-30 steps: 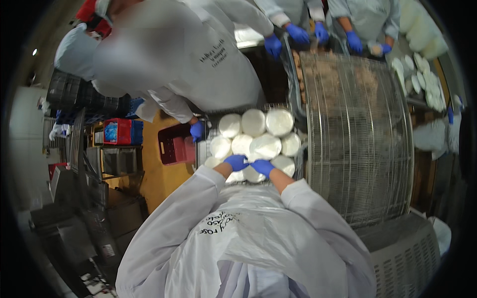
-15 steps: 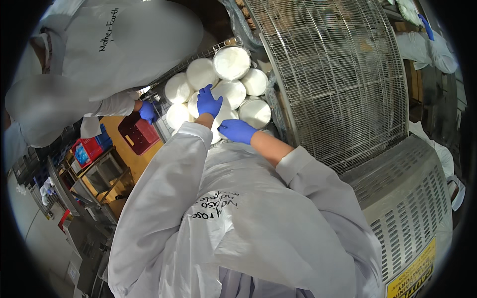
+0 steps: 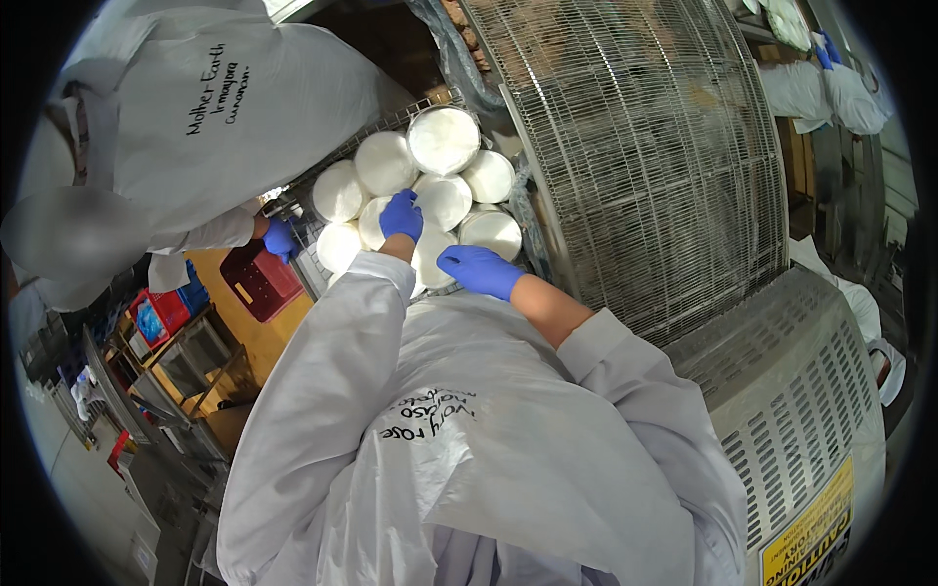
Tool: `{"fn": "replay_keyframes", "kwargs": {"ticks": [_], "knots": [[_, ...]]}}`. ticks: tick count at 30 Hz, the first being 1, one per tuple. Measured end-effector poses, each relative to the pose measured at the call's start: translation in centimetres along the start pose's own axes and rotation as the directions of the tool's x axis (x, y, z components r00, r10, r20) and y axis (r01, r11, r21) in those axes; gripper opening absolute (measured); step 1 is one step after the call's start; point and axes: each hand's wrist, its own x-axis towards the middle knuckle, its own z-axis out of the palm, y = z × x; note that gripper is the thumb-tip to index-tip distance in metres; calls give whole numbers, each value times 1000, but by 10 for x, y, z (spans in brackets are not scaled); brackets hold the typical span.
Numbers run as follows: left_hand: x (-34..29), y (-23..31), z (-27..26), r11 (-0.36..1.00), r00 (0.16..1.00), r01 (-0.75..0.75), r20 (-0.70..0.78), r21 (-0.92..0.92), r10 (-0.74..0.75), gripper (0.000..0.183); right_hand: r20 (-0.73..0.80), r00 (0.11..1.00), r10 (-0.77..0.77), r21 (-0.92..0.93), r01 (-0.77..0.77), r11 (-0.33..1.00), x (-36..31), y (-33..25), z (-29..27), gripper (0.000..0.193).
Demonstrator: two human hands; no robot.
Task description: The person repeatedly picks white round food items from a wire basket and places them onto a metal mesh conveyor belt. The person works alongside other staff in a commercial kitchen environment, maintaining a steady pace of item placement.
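Observation:
Round tubs with pale white tops [image 3: 444, 140] sit packed together in a wire-mesh tray [image 3: 311, 266] in front of me. My left hand [image 3: 401, 217], in a blue glove, is over the middle of the group with its fingers drawn in. Whether anything is between those fingertips is hidden. My right hand [image 3: 481, 271], gloved in blue too, hovers at or touches the near right tubs, beside a tub [image 3: 490, 234] at the right edge. Its fingers are bent and pressed together, and what they hold, if anything, does not show.
A co-worker's blue-gloved hand [image 3: 279, 238] is at the tray's left edge. A large curved metal mesh conveyor [image 3: 635, 146] rises on the right, above a slotted metal housing [image 3: 791, 410]. To the left lie a dark red crate [image 3: 260, 280] and a bright red bin [image 3: 163, 317].
My left hand's spread fingers have drawn in, and it sits slightly lower in the view. My right hand stays near the same tubs. The whole view has shifted a little.

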Motion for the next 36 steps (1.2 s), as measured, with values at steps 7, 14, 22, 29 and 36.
{"fn": "replay_keyframes", "kwargs": {"ticks": [7, 14, 22, 29, 36], "knots": [[-80, -4, -76, 880, 987, -65, 102, -470, 127, 27, -447, 885, -131, -201, 43, 979, -28, -19, 28, 69], [-193, 16, -178, 636, 866, 196, 436, -747, 245, 37, -459, 869, -184, 66, 240, 969, -77, -65, 39, 75], [-286, -3, -141, -92, 803, 540, 480, -836, 354, 47, -200, 979, 33, 540, 82, 838, -124, -47, 103, 55], [-318, -18, -118, 37, 859, 375, 362, -926, 361, 53, -242, 968, 61, 409, 45, 911, -140, -30, 128, 54], [-343, 8, -160, -67, 852, 398, 341, -915, 398, 51, -220, 975, -43, 575, 165, 802, -154, -64, 127, 43]]}}
